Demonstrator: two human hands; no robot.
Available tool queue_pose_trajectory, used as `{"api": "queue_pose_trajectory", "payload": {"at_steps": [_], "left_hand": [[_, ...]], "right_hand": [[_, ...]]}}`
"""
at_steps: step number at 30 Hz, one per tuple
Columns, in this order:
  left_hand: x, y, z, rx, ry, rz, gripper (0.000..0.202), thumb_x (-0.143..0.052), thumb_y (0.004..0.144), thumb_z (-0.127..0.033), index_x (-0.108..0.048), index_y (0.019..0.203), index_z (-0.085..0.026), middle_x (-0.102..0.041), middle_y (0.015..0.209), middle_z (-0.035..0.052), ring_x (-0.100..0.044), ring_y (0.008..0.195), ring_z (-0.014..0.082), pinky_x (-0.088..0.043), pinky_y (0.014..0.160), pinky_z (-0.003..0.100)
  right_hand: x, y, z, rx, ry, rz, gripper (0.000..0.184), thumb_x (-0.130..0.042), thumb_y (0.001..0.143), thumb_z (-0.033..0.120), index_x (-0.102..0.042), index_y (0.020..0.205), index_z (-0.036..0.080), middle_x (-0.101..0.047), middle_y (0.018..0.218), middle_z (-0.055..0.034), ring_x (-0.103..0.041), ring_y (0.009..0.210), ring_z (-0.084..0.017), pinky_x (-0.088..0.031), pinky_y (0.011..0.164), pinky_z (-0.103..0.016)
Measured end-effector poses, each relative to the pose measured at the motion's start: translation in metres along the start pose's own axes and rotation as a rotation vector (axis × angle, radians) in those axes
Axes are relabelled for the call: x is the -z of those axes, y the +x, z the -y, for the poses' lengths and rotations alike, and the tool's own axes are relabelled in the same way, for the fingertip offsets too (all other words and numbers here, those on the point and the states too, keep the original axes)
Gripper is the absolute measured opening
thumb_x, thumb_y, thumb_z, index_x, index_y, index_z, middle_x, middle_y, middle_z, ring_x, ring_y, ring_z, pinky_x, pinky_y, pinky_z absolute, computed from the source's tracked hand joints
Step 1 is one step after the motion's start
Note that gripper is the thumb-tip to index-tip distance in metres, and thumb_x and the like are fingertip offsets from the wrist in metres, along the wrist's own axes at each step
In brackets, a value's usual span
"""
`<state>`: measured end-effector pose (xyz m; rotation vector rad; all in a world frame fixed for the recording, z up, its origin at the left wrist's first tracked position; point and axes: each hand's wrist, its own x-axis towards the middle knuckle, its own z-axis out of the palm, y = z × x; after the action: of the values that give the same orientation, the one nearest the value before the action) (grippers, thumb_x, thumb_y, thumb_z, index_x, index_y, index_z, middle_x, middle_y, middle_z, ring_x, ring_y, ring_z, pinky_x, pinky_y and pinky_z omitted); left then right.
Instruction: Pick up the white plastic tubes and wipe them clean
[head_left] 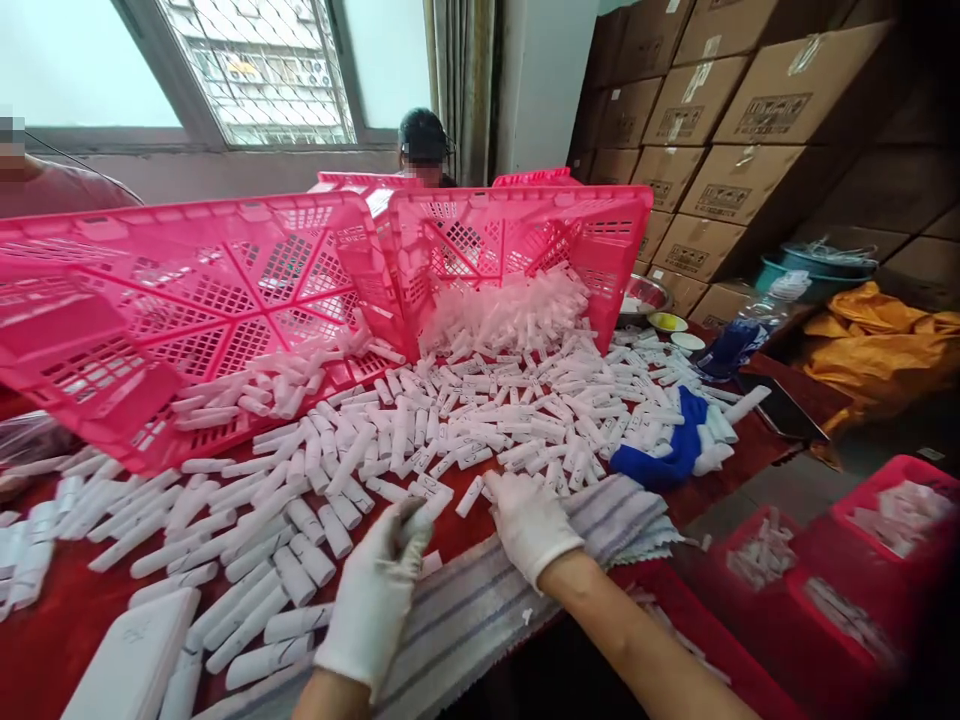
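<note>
My left hand (379,585), in a white glove, is above the near edge of a striped cloth (465,610). Its thumb and fingers are curled together; what they hold, if anything, blends with the white pieces behind. My right hand (529,525), gloved too, reaches to the near edge of the pile with its fingers bent down. A short white tube (471,495) touches its fingertips. Many similar white tubes (480,420), some with dark marks, lie heaped over the red tabletop (64,640).
Two pink baskets (225,210) lie tipped toward me, tubes spilling from them. A blue cloth (667,450), a bottle (739,335) and a phone (780,405) are at right. A white box (131,655) stands near left. Red bins (900,500) are lower right; cartons (757,110) and two people are beyond.
</note>
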<state>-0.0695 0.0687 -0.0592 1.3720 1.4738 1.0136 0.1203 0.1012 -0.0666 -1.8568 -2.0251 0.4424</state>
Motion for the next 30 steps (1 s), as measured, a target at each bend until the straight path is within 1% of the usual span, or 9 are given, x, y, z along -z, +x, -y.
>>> {"api": "queue_pose_trajectory", "payload": {"at_steps": [3,7,9,12,16,19,22,26,30], "left_hand": [[-0.015,-0.007,-0.005,0.056,-0.057,0.056,0.037,-0.056,0.08,-0.045,-0.058,0.107,-0.019,-0.067,0.096,0.0024,-0.062,0.088,0.0167,-0.048,0.078,0.025],[-0.029,-0.012,0.002,0.118,-0.193,0.115,0.044,-0.055,0.08,-0.052,-0.058,0.105,-0.016,-0.06,0.074,-0.0016,-0.051,0.06,0.0104,-0.041,0.056,0.021],[-0.033,-0.014,0.005,0.175,-0.321,0.179,0.047,-0.052,0.081,-0.056,-0.057,0.104,-0.015,-0.049,0.061,-0.0061,-0.04,0.048,0.0071,-0.031,0.045,0.019],[-0.034,-0.016,0.0,0.211,-0.355,0.248,0.047,-0.053,0.079,-0.057,-0.058,0.099,-0.015,-0.048,0.058,-0.0065,-0.04,0.046,0.0067,-0.031,0.044,0.018],[-0.037,-0.022,-0.015,0.089,-0.129,0.25,0.037,-0.057,0.08,-0.049,-0.063,0.097,-0.017,-0.068,0.09,0.0052,-0.061,0.083,0.0176,-0.047,0.078,0.026],[-0.047,-0.025,-0.019,0.069,-0.031,0.169,0.034,-0.053,0.082,-0.045,-0.063,0.1,-0.018,-0.07,0.099,0.007,-0.063,0.094,0.021,-0.047,0.087,0.03],[-0.055,-0.025,-0.014,0.069,-0.009,0.078,0.035,-0.052,0.082,-0.044,-0.063,0.103,-0.018,-0.071,0.101,0.0074,-0.064,0.096,0.0225,-0.049,0.086,0.031],[-0.054,-0.024,-0.007,0.021,0.1,-0.03,0.036,-0.052,0.083,-0.047,-0.064,0.104,-0.02,-0.072,0.095,0.0059,-0.066,0.088,0.0225,-0.051,0.082,0.032],[-0.057,-0.028,-0.001,-0.137,0.177,-0.086,0.03,-0.053,0.084,-0.042,-0.065,0.103,-0.021,-0.072,0.092,0.0052,-0.068,0.083,0.0215,-0.052,0.078,0.03]], "right_hand": [[0.002,-0.001,0.004,0.036,0.12,-0.064,0.023,-0.044,0.088,0.016,-0.058,0.107,0.018,-0.066,0.1,-0.0113,-0.06,0.097,-0.024,-0.044,0.086,-0.039],[0.013,-0.009,0.006,-0.044,0.862,-0.102,0.022,-0.052,0.086,0.036,-0.057,0.102,0.021,-0.067,0.096,-0.005,-0.062,0.087,-0.019,-0.05,0.075,-0.032],[0.02,-0.013,0.006,-0.091,1.07,-0.045,0.023,-0.062,0.079,0.04,-0.061,0.092,0.02,-0.066,0.086,-0.0031,-0.062,0.078,-0.018,-0.05,0.069,-0.03],[0.036,-0.016,0.006,0.015,1.033,0.029,0.019,-0.065,0.077,0.037,-0.062,0.079,0.018,-0.061,0.079,-0.0021,-0.059,0.074,-0.017,-0.048,0.07,-0.029],[0.051,-0.018,0.011,0.226,0.805,0.207,0.018,-0.058,0.084,0.032,-0.058,0.072,0.018,-0.055,0.078,-0.0008,-0.054,0.074,-0.015,-0.045,0.07,-0.028],[0.05,-0.021,0.016,0.183,0.86,0.239,0.024,-0.046,0.091,0.041,-0.057,0.095,0.02,-0.058,0.086,-0.0026,-0.055,0.08,-0.017,-0.046,0.076,-0.031],[0.04,-0.027,0.013,0.101,0.984,0.114,0.036,-0.037,0.093,0.049,-0.053,0.111,0.024,-0.059,0.094,-0.0045,-0.056,0.094,-0.02,-0.045,0.085,-0.034],[0.025,-0.032,0.001,-0.095,1.026,-0.02,0.033,-0.052,0.083,0.055,-0.058,0.092,0.024,-0.059,0.08,-0.0011,-0.057,0.081,-0.019,-0.046,0.076,-0.031],[0.016,-0.029,-0.003,-0.173,1.15,-0.019,0.035,-0.068,0.072,0.052,-0.058,0.078,0.02,-0.056,0.069,0.0024,-0.051,0.064,-0.013,-0.042,0.06,-0.025]]}}
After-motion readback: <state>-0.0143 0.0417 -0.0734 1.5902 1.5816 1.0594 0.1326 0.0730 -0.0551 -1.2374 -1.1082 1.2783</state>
